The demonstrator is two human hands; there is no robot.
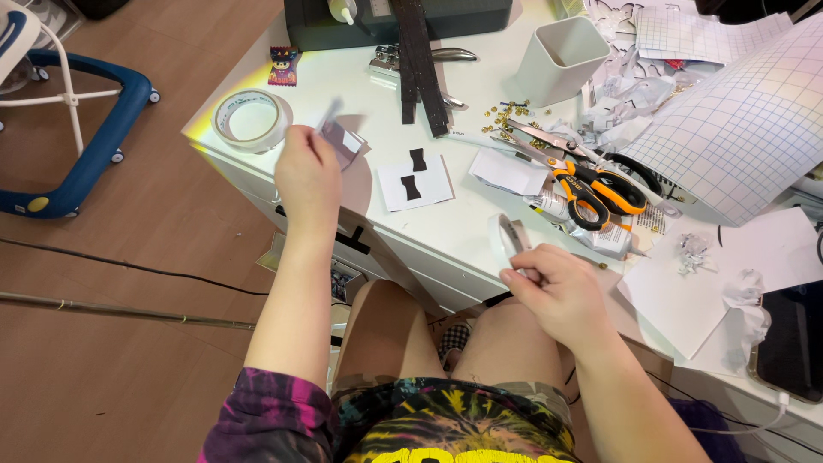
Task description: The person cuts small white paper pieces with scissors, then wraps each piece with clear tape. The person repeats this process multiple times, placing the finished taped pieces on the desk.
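My left hand [307,176] is raised over the white desk's left edge, pinching a small pale, blurred scrap of paper or tape [333,120]. Just right of it lies a white paper square [416,182] with two small black cut-out pieces on it. My right hand [555,287] is at the desk's front edge, gripping a small white roll of tape [507,236] stood on edge. A large roll of clear tape [251,120] lies flat beyond my left hand, near the desk corner.
Orange-handled scissors [591,189] lie mid-desk beside a squeezed tube. A white square cup [559,58], black strips [420,64], small brass bits, paper scraps, gridded sheets [737,129] and a phone [793,343] crowd the desk [463,223]. A blue walker frame [86,129] stands on the wooden floor.
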